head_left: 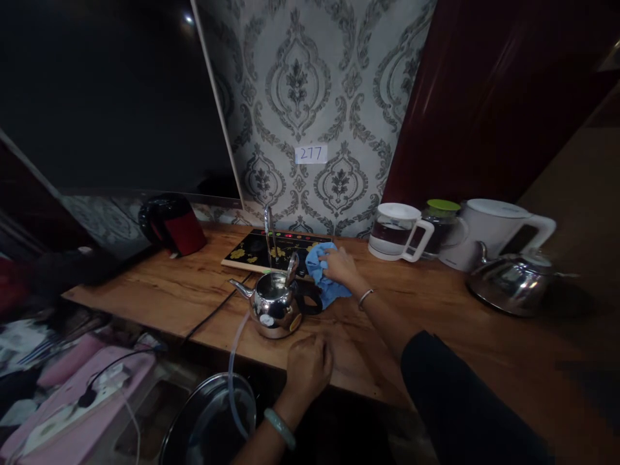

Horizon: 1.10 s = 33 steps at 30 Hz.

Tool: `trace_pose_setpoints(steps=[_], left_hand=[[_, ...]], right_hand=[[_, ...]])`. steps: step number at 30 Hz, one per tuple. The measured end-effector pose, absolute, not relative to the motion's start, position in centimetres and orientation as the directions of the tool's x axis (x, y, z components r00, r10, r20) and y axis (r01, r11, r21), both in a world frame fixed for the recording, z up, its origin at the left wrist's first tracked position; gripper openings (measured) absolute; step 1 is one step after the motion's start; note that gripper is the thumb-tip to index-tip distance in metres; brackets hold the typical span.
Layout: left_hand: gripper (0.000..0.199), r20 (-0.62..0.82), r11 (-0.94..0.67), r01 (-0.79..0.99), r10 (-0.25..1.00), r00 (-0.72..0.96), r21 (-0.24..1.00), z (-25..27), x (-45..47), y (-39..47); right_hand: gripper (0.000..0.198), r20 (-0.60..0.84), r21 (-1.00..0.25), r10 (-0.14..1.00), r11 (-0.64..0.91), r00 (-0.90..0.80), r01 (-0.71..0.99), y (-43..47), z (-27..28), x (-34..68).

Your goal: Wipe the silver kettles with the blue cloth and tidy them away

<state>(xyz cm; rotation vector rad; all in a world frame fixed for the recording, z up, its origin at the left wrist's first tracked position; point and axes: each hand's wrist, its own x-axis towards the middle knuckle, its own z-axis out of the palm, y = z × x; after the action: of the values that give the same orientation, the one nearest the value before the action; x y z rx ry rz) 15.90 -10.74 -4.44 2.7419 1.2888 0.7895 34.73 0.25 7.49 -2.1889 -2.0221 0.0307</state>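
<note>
My right hand (340, 266) is closed on a crumpled blue cloth (320, 261) and presses it at the right end of a black induction cooktop (256, 248) with gold flower patterns. My left hand (310, 363) is curled into a fist at the counter's front edge, with nothing visible in it. Between the hands and slightly left stands a shiny metal teapot (275, 310) with its lid off to the side or tipped up and a black handle toward me. A curved metal spout (267, 223) rises from behind the teapot.
On the right stand a glass pitcher (394, 232), a white-handled jug (494, 226), a green-lidded jar (442, 223) and a metal kettle (511, 284). A red-black kettle (174, 226) sits left. A clear hose (232, 368) runs into a metal bucket (213, 387) below the wooden counter (145, 294).
</note>
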Motion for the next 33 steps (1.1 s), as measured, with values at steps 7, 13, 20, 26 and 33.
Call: trace_pose_setpoints(steps=[7,13,20,26,33], left_hand=[[0.013,0.529,-0.692,0.691,0.674,0.515,0.209,-4.4,16.0,-10.9],[0.013,0.519,-0.686,0.7,0.68,0.518,0.2,-4.4,15.9,-10.9],[0.013,0.373,-0.638,0.73,0.757,0.536,0.245,-4.2,15.8,-10.8],[0.013,0.312,-0.618,0.742,0.781,0.542,0.258,-3.8,15.9,-10.8],[0.016,0.292,-0.607,0.756,0.79,0.54,0.244,-3.2,16.1,-10.8]], right_hand=[[0.044,0.186,0.012,0.928,0.325,-0.322,0.946,-0.6,7.7,33.4],[0.03,0.233,0.207,0.828,0.471,-0.511,0.858,-1.4,5.5,32.9],[0.028,0.192,0.223,0.851,0.447,-0.489,0.866,-4.6,5.3,35.0],[0.033,0.115,0.224,0.938,0.297,-0.327,0.928,-8.1,3.9,38.8],[0.041,0.252,0.065,0.963,-0.115,0.095,0.991,-11.2,4.4,44.3]])
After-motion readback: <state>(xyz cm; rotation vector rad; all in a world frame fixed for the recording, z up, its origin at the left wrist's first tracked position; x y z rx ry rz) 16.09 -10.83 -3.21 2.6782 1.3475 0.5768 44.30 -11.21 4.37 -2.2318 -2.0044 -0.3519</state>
